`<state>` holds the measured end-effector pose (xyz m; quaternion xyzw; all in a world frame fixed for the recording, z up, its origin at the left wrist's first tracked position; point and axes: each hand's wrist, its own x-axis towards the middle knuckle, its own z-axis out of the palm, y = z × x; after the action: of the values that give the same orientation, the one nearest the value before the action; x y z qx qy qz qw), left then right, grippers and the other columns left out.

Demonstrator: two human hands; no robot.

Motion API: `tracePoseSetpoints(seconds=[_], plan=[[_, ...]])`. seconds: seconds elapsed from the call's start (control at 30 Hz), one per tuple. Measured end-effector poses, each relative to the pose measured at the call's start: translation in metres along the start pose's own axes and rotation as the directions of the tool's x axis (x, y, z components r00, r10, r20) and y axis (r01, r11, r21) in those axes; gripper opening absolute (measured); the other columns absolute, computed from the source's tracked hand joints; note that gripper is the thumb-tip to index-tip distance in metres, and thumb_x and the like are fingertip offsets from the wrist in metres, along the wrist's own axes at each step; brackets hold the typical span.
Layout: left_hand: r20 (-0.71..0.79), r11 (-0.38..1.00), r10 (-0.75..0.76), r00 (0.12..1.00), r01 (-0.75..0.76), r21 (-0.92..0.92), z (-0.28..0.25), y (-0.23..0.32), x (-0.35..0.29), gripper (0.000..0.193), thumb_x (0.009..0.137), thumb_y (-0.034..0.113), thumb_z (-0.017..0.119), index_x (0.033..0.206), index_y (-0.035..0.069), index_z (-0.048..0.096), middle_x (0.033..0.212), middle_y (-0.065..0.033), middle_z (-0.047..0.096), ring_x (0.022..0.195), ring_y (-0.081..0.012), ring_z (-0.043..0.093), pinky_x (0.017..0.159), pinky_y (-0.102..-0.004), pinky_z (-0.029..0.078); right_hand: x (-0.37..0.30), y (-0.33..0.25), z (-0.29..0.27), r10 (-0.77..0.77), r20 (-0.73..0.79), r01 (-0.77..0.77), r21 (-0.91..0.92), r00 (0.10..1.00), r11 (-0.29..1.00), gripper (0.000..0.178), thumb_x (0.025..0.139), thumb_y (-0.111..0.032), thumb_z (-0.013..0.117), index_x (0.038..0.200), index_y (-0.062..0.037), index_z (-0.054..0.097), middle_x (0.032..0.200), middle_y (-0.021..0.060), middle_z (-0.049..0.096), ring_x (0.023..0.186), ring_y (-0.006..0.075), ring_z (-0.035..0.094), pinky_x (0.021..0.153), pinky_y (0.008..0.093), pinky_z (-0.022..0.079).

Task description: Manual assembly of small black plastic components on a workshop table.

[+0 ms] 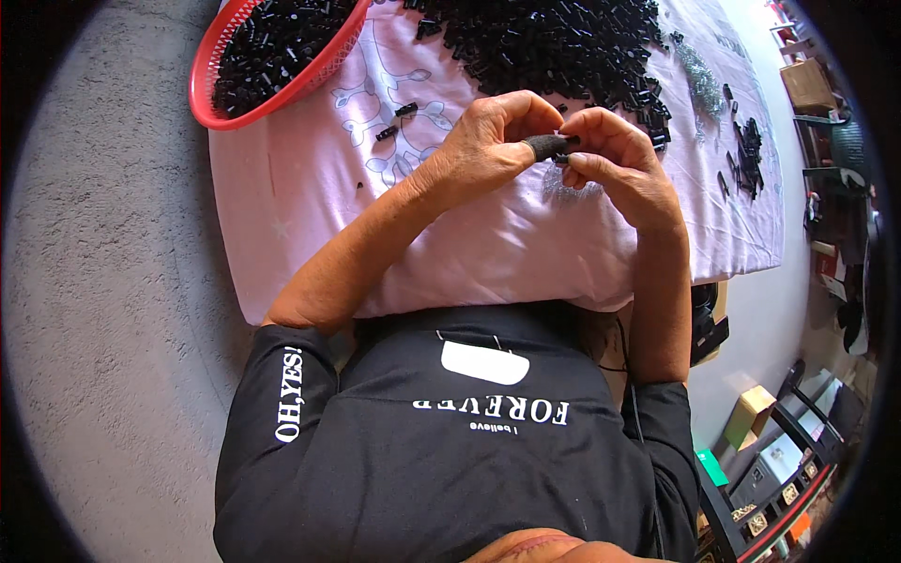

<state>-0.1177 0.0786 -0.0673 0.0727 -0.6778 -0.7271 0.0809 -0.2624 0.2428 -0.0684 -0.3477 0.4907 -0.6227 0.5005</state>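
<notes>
My left hand [488, 141] and my right hand [621, 167] meet above the near part of the cloth, fingertips almost touching. Dark wrapping [544, 146] covers my left thumb. Between the thumb and fingers of each hand a small black part is pinched; the one in my right hand [561, 159] shows only its end, and its exact kind is hidden. Just beyond my hands spreads a big heap of small black plastic parts [554, 42]. Beneath my right hand lies a small patch of thin silvery metal pieces [568, 186].
A red plastic basket [199, 86] full of black parts stands at the far left of the pink cloth [291, 225]. Two black parts [387, 134] lie near it. To the right are silvery metal pieces [699, 80] and a small group of black parts [748, 155].
</notes>
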Motion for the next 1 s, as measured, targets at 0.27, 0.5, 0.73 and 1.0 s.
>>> tracePoseSetpoints(seconds=[0.27,0.5,0.73,1.0], plan=[[-0.038,0.998,-0.035,0.999,0.037,0.05,0.001,0.001,0.0,0.026,0.085,-0.007,0.056,0.111,-0.004,0.061,0.103,-0.0058,0.066,0.098,-0.0113,0.064,0.091,-0.026,0.051,0.0,-0.001,0.003,0.017,0.04,-0.015,-0.039,0.999,0.999,0.033,0.09,-0.005,0.067,0.121,-0.0018,0.055,0.094,0.0055,0.066,0.081,0.0109,0.066,0.072,0.0243,0.054],[0.001,0.992,-0.116,0.993,0.116,0.054,-0.002,0.003,-0.001,0.025,0.085,-0.008,0.053,0.108,-0.004,0.061,0.097,-0.0049,0.066,0.095,-0.0101,0.063,0.086,-0.025,0.051,0.0,0.0,0.002,0.025,0.056,-0.025,-0.015,0.998,1.0,0.032,0.09,-0.004,0.067,0.12,-0.0014,0.054,0.093,0.0062,0.067,0.081,0.0115,0.066,0.071,0.0242,0.054],[-0.01,0.982,-0.078,0.997,0.078,0.17,-0.006,0.003,0.0,0.027,0.084,-0.009,0.05,0.106,-0.001,0.062,0.093,-0.0021,0.063,0.087,-0.0079,0.06,0.081,-0.0236,0.05,-0.001,-0.003,0.001,0.026,0.03,-0.024,-0.042,0.999,0.999,0.03,0.09,-0.005,0.067,0.118,-0.0013,0.057,0.095,0.0061,0.067,0.081,0.0114,0.066,0.073,0.0244,0.054],[-0.02,0.987,0.061,0.998,-0.057,0.149,-0.007,0.008,-0.001,0.039,0.078,-0.015,0.042,0.109,-0.003,0.063,0.1,-0.0051,0.065,0.101,-0.0109,0.061,0.098,-0.0266,0.047,0.001,-0.001,-0.001,-0.034,-0.045,0.033,-0.026,0.998,0.999,0.024,0.091,-0.006,0.067,0.114,-0.0011,0.062,0.094,0.005,0.067,0.08,0.0103,0.065,0.073,0.0246,0.054]])
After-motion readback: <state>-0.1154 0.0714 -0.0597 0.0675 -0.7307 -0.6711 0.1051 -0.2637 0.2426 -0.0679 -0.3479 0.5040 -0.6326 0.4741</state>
